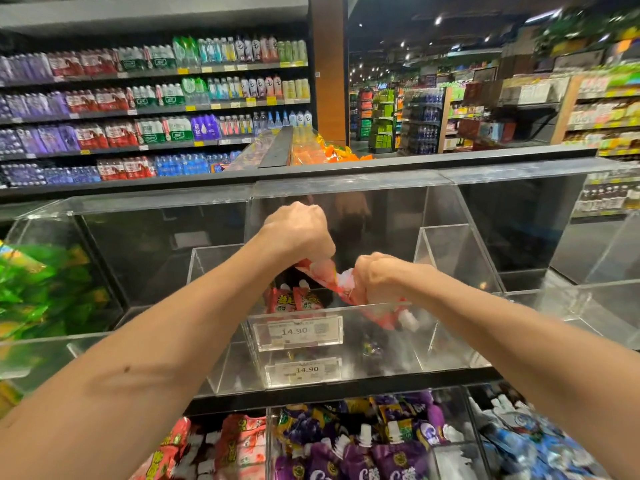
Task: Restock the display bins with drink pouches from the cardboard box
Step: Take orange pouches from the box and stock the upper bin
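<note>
**Head view: both hands grip red pouches over the centre bin**

The left hand (299, 232) and right hand (377, 275) meet above the centre bin (381, 351), a clear acrylic container on the upper tier. The fingers of both hands are curled downward. The left hand pinches the upper end of the held pouches (323, 271). The right hand is closed round their middle. The held pouches are red. One white spout (408, 320) hangs below the right hand, inside the bin, and is seen through the front wall. The number of held pouches cannot be told.

Centre bin contents: two standing pouches (294, 301), red, upright, spouts up. They are side by side and touching, at the left of the bin, directly below the left hand.

A price label (298, 331) reading 14.90 is fixed to the front wall of the centre bin. A second label (304, 370) with the same figure sits just below it.

Adjacent containers:
- The left bin (52, 355), same tier, holds a heap of green packs (38, 289) that reaches the front wall.
- The lower bins (267, 438), one tier down, stand in a row. From left to right they hold red pouches (239, 441), purple pouches (363, 459) and blue pouches (530, 441). Each heap lies loose with white spouts pointing several ways.

Behind the upper tier lie orange packs (311, 150). Wall shelves (138, 109) beyond carry rows of bottles.
</note>
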Action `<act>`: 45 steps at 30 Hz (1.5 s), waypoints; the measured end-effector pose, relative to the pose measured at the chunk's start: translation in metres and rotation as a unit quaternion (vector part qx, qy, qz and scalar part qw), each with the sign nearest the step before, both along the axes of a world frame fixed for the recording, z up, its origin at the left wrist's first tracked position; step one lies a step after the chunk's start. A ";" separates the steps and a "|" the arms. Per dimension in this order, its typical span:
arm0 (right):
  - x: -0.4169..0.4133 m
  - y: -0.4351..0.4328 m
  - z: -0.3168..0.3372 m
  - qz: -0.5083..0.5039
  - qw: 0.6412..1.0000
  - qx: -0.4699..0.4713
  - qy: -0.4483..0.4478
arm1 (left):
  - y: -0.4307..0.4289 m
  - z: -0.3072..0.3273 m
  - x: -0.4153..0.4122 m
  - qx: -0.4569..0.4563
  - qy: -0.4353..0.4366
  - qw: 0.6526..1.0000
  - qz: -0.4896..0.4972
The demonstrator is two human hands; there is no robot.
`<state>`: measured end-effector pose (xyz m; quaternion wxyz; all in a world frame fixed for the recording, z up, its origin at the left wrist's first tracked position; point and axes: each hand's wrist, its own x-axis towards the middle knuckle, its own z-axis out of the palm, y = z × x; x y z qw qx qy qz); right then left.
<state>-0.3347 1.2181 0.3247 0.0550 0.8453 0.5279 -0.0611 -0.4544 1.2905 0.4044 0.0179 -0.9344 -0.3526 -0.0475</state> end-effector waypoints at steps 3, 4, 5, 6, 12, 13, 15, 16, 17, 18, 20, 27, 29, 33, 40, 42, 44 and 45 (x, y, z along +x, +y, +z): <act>-0.004 -0.003 0.005 0.067 0.997 -0.005 -0.027 | 0.002 -0.012 0.004 -0.031 0.002 0.999 0.006; -0.009 -0.004 0.007 0.087 0.996 -0.022 -0.026 | 0.004 -0.018 0.004 -0.030 0.006 0.999 0.012; -0.016 -0.005 0.010 0.108 0.993 -0.037 -0.037 | 0.006 -0.021 0.004 -0.024 0.006 1.000 0.019; -0.022 -0.003 0.015 0.135 0.988 -0.052 -0.061 | 0.008 -0.024 0.004 -0.016 0.002 0.999 0.027; -0.022 0.016 0.016 0.210 0.956 -0.136 -0.156 | 0.012 -0.034 0.008 -0.059 -0.030 0.997 0.044; -0.017 0.018 0.014 0.200 0.958 -0.137 -0.152 | 0.012 -0.037 0.011 -0.069 -0.038 0.996 0.043; -0.007 0.018 0.009 0.174 0.970 -0.122 -0.119 | 0.014 -0.041 0.017 -0.078 -0.053 0.994 0.047; -0.003 0.017 0.008 0.164 0.976 -0.105 -0.102 | 0.014 -0.042 0.020 -0.080 -0.057 0.994 0.051; -0.001 0.015 0.008 0.153 0.981 -0.088 -0.087 | 0.015 -0.042 0.022 -0.090 -0.058 0.993 0.057; 0.000 0.013 0.009 0.136 0.985 -0.082 -0.070 | 0.016 -0.044 0.025 -0.102 -0.056 0.991 0.061; 0.000 0.010 0.009 0.076 0.992 -0.103 -0.004 | 0.015 -0.051 0.029 -0.122 -0.035 0.990 0.065; 0.002 0.012 -0.007 0.050 0.991 -0.119 0.038 | 0.026 -0.071 0.045 -0.229 0.104 0.967 0.029; 0.007 0.009 -0.007 0.041 0.988 -0.146 0.025 | 0.032 -0.072 0.045 -0.249 0.126 0.960 0.000; 0.009 0.009 -0.009 0.000 0.982 -0.149 0.114 | 0.038 -0.068 0.041 -0.238 0.139 0.960 -0.050; 0.009 0.009 -0.010 0.039 0.990 -0.137 0.022 | 0.036 -0.070 0.029 -0.223 0.243 0.939 -0.092; 0.013 0.006 -0.010 0.037 0.990 -0.134 0.009 | 0.032 -0.072 0.027 -0.185 0.270 0.938 -0.117; 0.016 0.006 -0.014 0.050 0.992 -0.114 -0.024 | 0.029 -0.075 0.028 -0.144 0.265 0.944 -0.133; 0.015 0.007 -0.015 0.048 0.993 -0.108 -0.028 | 0.028 -0.076 0.029 -0.133 0.257 0.947 -0.136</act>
